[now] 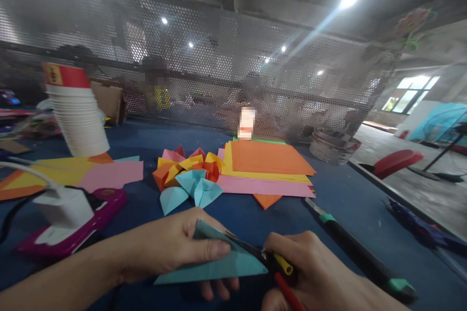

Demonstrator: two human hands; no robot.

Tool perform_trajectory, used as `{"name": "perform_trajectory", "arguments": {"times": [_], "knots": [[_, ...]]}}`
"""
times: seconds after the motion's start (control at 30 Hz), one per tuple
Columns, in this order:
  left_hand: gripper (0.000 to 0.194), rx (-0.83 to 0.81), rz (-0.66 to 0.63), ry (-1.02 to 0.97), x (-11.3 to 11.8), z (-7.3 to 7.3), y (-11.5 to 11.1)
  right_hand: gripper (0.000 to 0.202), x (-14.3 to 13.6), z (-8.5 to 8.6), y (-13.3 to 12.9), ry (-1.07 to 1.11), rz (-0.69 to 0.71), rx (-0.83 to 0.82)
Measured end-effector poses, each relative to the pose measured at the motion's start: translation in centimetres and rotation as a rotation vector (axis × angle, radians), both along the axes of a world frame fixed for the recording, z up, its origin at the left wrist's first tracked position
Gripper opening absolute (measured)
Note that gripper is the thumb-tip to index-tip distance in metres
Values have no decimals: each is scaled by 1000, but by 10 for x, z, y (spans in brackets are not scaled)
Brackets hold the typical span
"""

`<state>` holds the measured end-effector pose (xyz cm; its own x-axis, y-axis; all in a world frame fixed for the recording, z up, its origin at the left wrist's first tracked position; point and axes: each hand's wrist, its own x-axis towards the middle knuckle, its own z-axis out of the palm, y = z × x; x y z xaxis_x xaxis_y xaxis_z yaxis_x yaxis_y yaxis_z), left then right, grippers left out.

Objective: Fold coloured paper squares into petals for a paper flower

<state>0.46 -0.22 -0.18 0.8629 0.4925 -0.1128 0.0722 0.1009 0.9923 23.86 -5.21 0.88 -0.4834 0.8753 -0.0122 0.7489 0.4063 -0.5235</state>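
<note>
A folded piece of teal paper point(233, 267) is pinched in my left hand point(182, 243), with the thumb on top and the fingers underneath. My right hand point(310, 267) grips scissors point(263, 254) with dark blades and red and yellow handle parts. The blades reach over the upper part of the teal paper, close to my left thumb. Just beyond my hands sit folded paper flowers point(199, 182) in blue, orange, yellow and pink. A stack of coloured paper sheets point(270, 158), orange on top, lies behind and to the right of them.
A utility knife point(357, 243) with a black and green handle lies right of my right hand. At left are a magenta power strip point(109, 204) with a white plug point(65, 209), paper scraps point(120, 175) and stacked paper cups point(78, 116). A perforated metal screen point(204, 77) stands behind.
</note>
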Motion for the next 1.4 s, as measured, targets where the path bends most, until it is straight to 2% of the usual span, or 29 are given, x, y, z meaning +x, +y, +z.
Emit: {"name": "perform_trajectory", "arguments": {"times": [0.33, 0.5, 0.6, 0.7, 0.77, 0.87, 0.9, 0.93, 1.0, 1.13, 1.27, 1.33, 1.4], "knots": [[31, -56, 38, 2, 2, 0, 0, 23, 1, 0, 0, 40, -14, -103], [32, -63, 46, 2, 1, -4, 0, 32, 1, 1, 4, 51, -41, -106], [32, -98, 124, 0, 0, -3, 2, 40, 7, 3, 6, 45, -90, -52], [29, -133, 282, 5, -3, 1, 7, 40, 11, 4, 5, 14, -107, 69], [27, -155, 377, 12, -4, 3, 12, 31, 10, 1, 0, -67, 6, 182], [26, -175, 442, 4, -5, 4, 16, 8, 4, -9, -7, -292, 339, 407], [26, -177, 453, -3, -5, 4, 17, 11, 2, -14, -8, -333, 397, 518], [25, -176, 463, -10, -5, 4, 17, 13, 0, -17, -8, -353, 391, 600], [25, -173, 474, -18, -4, 3, 18, 15, -1, -20, -7, -346, 333, 626], [26, -175, 477, -25, -2, 3, 19, 33, 1, -9, -6, -252, 238, 617], [27, -186, 497, -30, -2, 1, 21, 23, 5, -1, 0, -245, 175, 616], [27, -192, 530, -39, -2, 1, 21, 22, 12, -3, 8, -264, 57, 600], [25, -197, 574, -50, -3, 1, 22, 22, 24, -6, 19, -348, -136, 547]]}}
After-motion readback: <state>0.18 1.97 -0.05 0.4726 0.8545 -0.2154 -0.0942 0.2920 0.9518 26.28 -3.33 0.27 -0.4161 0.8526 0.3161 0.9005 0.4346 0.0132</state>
